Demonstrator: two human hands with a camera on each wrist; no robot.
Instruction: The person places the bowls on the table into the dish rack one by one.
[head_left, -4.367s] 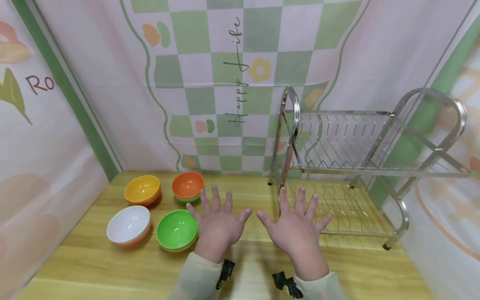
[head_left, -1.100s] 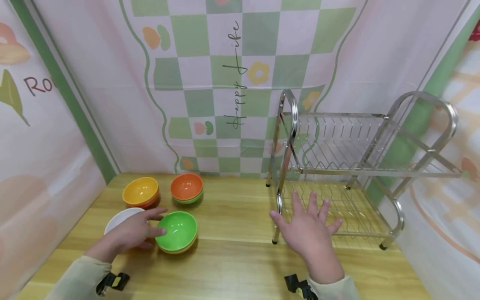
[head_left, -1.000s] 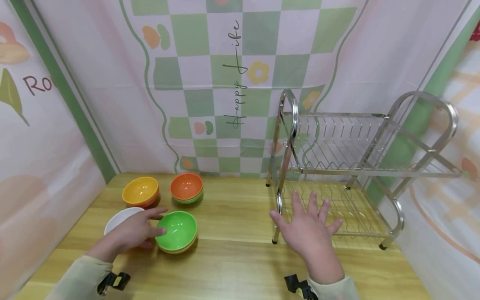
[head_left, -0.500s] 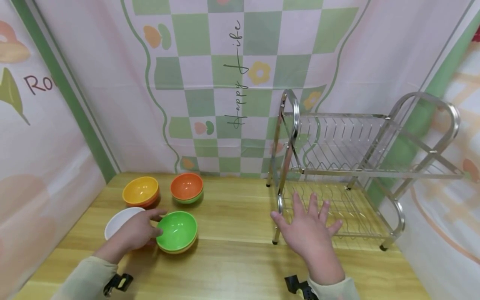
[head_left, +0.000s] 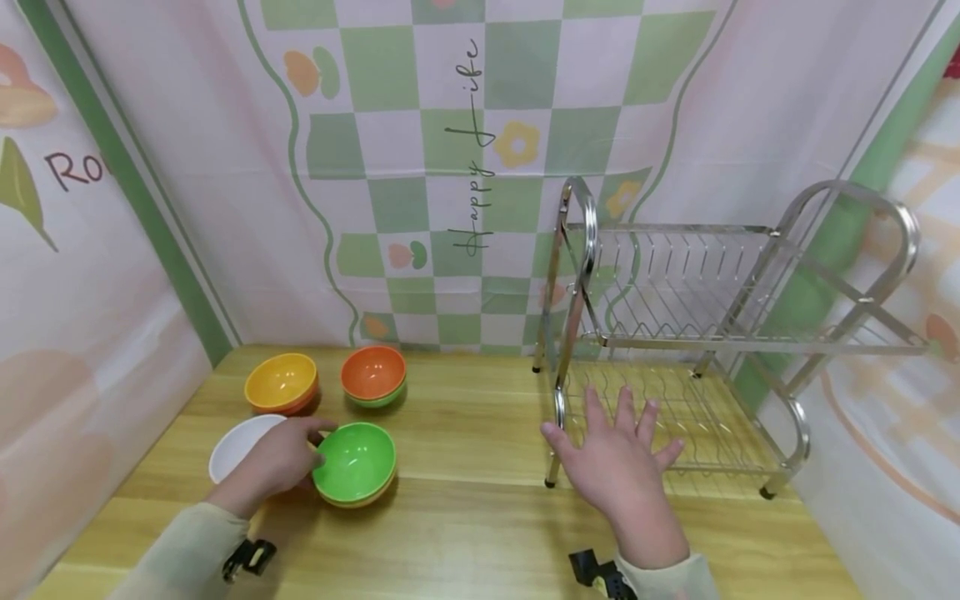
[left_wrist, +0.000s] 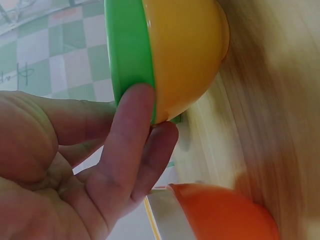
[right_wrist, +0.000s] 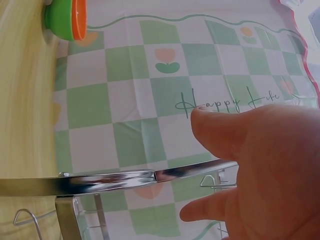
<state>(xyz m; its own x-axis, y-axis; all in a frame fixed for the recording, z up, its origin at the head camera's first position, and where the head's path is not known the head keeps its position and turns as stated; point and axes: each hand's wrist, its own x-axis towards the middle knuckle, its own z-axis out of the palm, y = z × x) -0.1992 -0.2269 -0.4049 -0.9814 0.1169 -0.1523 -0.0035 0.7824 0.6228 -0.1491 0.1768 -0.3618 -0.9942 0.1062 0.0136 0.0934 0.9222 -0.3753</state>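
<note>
At the left edge of a green bowl (head_left: 355,463), my left hand (head_left: 279,457) pinches the rim between thumb and fingers. This green bowl is nested in a yellow bowl (left_wrist: 192,55), which stands on the table. In the left wrist view one finger (left_wrist: 131,120) lies against the green bowl's outer wall, its tip near the seam between the two bowls. Partly hidden under my left hand and wrist is a white bowl (head_left: 238,448) nested in an orange one (left_wrist: 225,212). My right hand (head_left: 618,467), fingers spread and holding nothing, hovers in front of the metal dish rack (head_left: 697,344).
Further back stand a yellow bowl (head_left: 281,383) nested in an orange one, and an orange bowl (head_left: 373,372) nested in a green one (right_wrist: 60,20). The two-tier rack takes up the right side of the wooden table (head_left: 465,533). A checkered cloth (head_left: 450,142) hangs behind.
My left hand has moved from mid-table leftward to the green bowl, and its fingers have closed on the rim. My right hand has shifted slightly right. The bowls stand where they were.
</note>
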